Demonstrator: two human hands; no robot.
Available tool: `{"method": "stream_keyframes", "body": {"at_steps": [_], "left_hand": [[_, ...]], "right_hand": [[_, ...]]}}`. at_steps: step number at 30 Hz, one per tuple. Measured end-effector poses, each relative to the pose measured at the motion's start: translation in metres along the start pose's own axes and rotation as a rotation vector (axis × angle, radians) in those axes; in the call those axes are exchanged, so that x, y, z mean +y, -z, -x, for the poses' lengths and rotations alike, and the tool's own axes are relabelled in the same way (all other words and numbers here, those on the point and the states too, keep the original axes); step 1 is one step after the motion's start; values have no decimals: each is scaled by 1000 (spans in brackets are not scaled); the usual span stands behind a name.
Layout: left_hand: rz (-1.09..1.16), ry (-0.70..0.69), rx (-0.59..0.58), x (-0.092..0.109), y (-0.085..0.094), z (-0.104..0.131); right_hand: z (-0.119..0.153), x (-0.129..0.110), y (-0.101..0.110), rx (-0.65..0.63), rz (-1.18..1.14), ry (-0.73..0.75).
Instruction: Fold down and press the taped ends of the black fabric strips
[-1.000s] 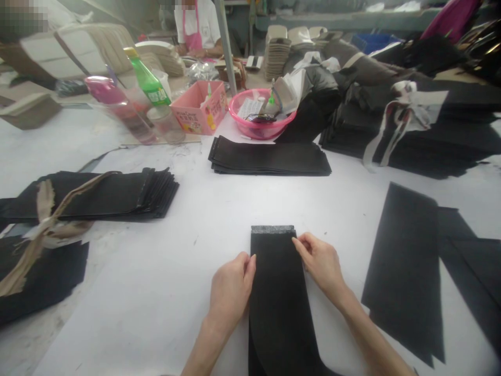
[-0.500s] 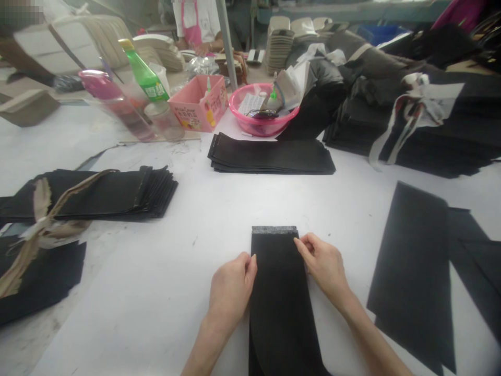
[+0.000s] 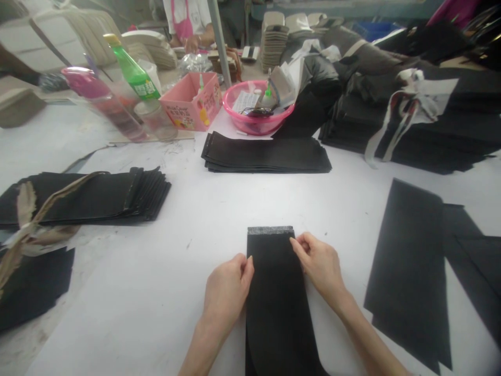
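A long black strip of sheet material [image 3: 276,292] lies lengthwise before me on the white tabletop, with a rough grey band across its far end. It looks folded or doubled, as a curved edge shows low on its left side. My left hand [image 3: 227,287] pinches the strip's left edge, a little below the grey band. On the opposite edge, nearer the far corner, my right hand [image 3: 319,263] pinches the material between thumb and forefinger. The strip's near end runs out of the bottom of the view.
Flat black pieces [image 3: 410,266] lie at right; a black stack [image 3: 266,154] lies ahead. Tied black bundles [image 3: 78,196] sit at left, a larger tied pile [image 3: 391,120] back right. Behind stand a pink basin [image 3: 254,122], pink box [image 3: 191,104], green bottle [image 3: 131,70] and another person [image 3: 190,23].
The whole view has shifted slightly, so most things appear a little farther left. Both hands keep the same grip on the black strip, which has not visibly moved on the table.
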State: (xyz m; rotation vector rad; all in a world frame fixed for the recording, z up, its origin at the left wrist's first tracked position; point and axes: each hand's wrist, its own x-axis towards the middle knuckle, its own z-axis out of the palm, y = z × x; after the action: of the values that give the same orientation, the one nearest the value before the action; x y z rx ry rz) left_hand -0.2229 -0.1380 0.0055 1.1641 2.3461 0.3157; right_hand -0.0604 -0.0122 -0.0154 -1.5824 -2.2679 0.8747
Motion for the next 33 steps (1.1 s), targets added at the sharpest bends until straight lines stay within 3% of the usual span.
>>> {"method": "stream_keyframes", "body": {"at_steps": [33], "left_hand": [[-45,17,-25,1,0,0]], "right_hand": [[-3,-3,1,-10,4,-85]]}}
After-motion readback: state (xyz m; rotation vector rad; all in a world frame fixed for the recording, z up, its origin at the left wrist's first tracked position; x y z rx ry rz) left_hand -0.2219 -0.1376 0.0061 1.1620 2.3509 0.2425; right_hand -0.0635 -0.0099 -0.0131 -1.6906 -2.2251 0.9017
